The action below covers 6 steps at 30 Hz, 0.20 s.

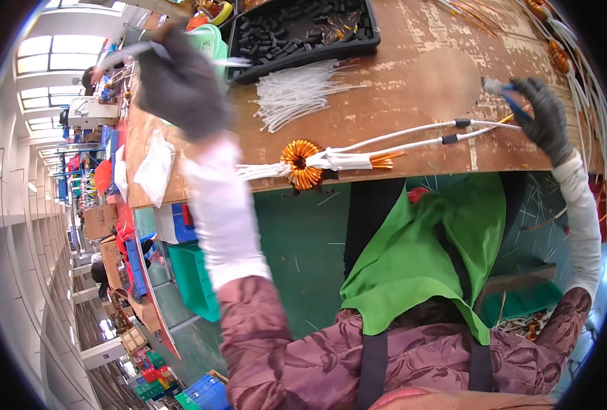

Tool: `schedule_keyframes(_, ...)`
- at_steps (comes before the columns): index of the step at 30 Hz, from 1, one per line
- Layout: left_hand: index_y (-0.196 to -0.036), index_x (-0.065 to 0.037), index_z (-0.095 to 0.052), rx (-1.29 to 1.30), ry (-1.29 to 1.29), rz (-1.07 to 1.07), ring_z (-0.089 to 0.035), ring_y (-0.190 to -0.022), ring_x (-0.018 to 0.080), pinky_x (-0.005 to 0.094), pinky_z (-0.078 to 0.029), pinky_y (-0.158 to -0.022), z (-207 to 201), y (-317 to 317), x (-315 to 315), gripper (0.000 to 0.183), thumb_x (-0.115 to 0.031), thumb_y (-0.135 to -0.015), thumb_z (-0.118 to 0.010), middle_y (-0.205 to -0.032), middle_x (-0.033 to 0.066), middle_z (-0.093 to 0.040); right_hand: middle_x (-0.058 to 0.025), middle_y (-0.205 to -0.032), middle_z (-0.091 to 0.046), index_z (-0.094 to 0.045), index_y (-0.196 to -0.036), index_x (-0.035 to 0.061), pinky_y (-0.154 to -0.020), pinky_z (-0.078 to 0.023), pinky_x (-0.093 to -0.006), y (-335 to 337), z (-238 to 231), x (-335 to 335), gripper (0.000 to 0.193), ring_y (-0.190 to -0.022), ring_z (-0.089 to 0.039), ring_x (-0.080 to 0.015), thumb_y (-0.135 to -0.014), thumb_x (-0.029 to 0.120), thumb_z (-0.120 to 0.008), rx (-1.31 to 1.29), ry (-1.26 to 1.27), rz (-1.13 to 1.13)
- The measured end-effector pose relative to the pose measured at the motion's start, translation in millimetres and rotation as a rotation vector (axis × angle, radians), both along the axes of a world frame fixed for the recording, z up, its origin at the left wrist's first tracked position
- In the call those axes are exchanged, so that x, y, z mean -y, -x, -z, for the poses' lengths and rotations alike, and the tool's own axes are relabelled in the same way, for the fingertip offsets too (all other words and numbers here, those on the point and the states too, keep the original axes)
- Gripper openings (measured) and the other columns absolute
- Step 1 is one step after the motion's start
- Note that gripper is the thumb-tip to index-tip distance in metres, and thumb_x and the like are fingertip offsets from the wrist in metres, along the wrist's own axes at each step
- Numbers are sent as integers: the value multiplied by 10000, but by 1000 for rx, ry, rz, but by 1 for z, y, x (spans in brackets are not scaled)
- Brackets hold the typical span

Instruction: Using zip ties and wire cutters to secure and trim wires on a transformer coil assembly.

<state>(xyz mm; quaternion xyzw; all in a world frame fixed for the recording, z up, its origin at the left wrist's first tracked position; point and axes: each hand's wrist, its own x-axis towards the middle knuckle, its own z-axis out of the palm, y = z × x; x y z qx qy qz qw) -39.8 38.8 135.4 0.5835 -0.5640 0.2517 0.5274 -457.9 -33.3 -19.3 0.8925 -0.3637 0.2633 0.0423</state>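
A copper-wound ring coil [303, 164] lies at the table's near edge, with white-sleeved leads [392, 142] running right from it. Two of these leads carry small black sleeves [462, 124], and shorter ends show bare orange wire [385, 160]. My right hand [548, 121], in a dark grey glove, is closed around a blue-handled hand tool [515, 104] with a grey head, beside the far ends of the leads. My left hand [184, 89], gloved too and smeared by motion, is raised at the left; a blurred thin white strip [231, 62] sticks out of it.
Behind the coil lie a heap of white cable ties [300, 96] and a black tray [303, 58] of short black tubes. A green container [211, 42] stands beside the tray. At left is a white plastic bag [154, 167]. More coils with leads [559, 56] lie far right.
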Motion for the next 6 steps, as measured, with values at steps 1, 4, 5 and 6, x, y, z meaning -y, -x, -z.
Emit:
schedule_keyframes(1,-868,-24,-576,256,-90,-99,-584,-592,240,358,-449,-556,-15,-60,17,329,-351,-852,-551,-669,93,-592,-142,-968,-596,-555,-1071,43,-739,-480,-348,8,-1,17,396,-877,-589,-295,-701,123,-674,-43,-61,39)
schedule_keyframes(4,-970,-52,-581,578,-541,-434,-621,-853,275,377,-466,-738,-3,-164,34,484,-497,-780,-594,-921,138,-634,-148,-1002,-596,-551,-1107,50,-794,-466,-353,54,23,64,427,-919,-586,-285,-709,144,-674,-141,-86,207)
schedule_keyframes(5,-1143,-91,-468,522,-529,-396,-602,-916,264,371,-448,-809,7,-182,27,575,-494,-761,-618,-993,152,-615,-152,-1015,-594,-551,-1110,52,-814,-458,-352,52,23,68,429,-932,-583,-288,-711,155,-674,-176,-169,291)
schedule_keyframes(6,-1315,-130,-356,463,-517,-354,-584,-979,252,365,-431,-879,15,-190,14,736,-491,-742,-641,-1064,167,-597,-157,-1027,-592,-551,-1113,54,-835,-450,-351,51,21,69,433,-946,-580,-292,-714,166,-674,-214,-252,376)
